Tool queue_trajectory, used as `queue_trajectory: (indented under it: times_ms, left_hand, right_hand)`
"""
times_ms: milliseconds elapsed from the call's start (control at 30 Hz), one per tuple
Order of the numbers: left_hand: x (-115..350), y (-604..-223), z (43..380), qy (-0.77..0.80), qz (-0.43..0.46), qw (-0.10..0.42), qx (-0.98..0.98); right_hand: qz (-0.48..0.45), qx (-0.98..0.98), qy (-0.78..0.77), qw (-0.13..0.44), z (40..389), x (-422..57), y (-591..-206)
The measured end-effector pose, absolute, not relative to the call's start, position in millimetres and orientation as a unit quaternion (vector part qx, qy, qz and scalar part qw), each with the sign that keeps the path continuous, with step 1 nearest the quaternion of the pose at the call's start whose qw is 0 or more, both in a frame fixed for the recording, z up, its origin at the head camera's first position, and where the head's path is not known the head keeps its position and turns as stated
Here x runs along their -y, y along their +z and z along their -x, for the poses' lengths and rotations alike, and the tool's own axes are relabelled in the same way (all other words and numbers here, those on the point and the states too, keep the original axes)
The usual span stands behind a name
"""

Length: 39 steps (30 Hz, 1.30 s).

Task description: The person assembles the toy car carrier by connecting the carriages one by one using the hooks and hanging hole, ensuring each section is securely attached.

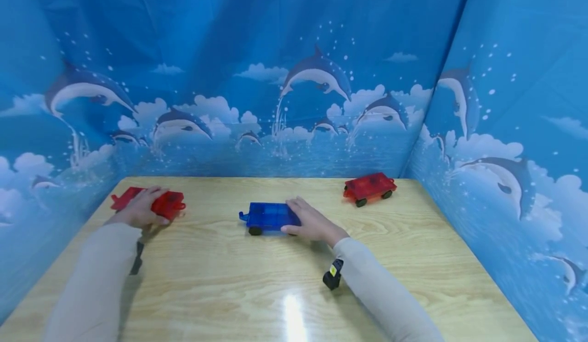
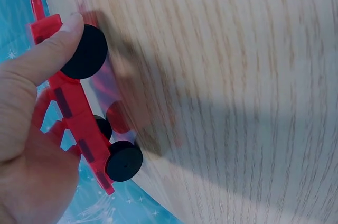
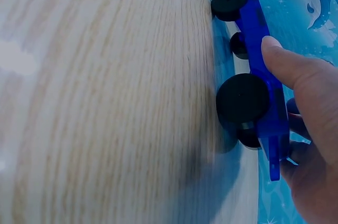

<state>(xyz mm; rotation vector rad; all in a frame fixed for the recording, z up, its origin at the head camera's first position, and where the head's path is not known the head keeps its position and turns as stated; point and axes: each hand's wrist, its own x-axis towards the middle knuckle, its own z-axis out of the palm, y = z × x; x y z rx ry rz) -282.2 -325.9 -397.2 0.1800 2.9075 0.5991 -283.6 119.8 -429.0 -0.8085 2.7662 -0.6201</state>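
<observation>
At the table's left side my left hand [image 1: 138, 210] grips a translucent red toy wagon [image 1: 171, 204] across its middle. In the left wrist view, the thumb lies beside a black wheel [image 2: 86, 52] and the other fingers are on the wagon's far side. My right hand [image 1: 312, 222] holds the right end of a translucent blue toy wagon [image 1: 266, 217], near the table's middle. Its hook points left. The right wrist view has the thumb on the blue wagon's side [image 3: 259, 49], with the fingers partly hidden behind it.
A second red toy wagon [image 1: 369, 186] stands at the back right of the wooden table [image 1: 220, 286]. Blue dolphin-print sheets [image 1: 229, 51] rise behind the table and along both sides. Black devices, such as the one at the right wrist [image 1: 333, 274], hang below the sleeves.
</observation>
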Motion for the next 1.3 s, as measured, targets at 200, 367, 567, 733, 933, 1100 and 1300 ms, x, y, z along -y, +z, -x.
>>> queue_trajectory:
  times_ms: [200, 367, 567, 733, 933, 1100, 1300]
  left_hand:
    - [329, -402, 286, 0.222, -0.057, 0.083, -0.970]
    - [334, -402, 287, 0.206, -0.062, 0.085, -0.973]
    - [339, -403, 286, 0.212, -0.039, 0.101, -0.971]
    - [337, -403, 283, 0.229, -0.045, 0.100, -0.967]
    - [333, -404, 287, 0.225, -0.044, 0.088, -0.969]
    - [331, -405, 287, 0.224, -0.053, 0.080, -0.970]
    - [329, -406, 289, 0.227, -0.053, 0.094, -0.968]
  right_hand:
    - [0.284, -0.933, -0.201, 0.093, 285, -118, -426]
    - [0.300, -0.929, -0.196, 0.090, 287, -111, -423]
    - [0.313, -0.924, -0.195, 0.098, 290, -100, -421]
    - [0.300, -0.929, -0.192, 0.100, 292, -98, -422]
    - [0.289, -0.933, -0.195, 0.091, 294, -103, -425]
    - [0.274, -0.934, -0.205, 0.103, 294, -108, -425]
    - [0.267, -0.931, -0.226, 0.110, 296, -112, -424]
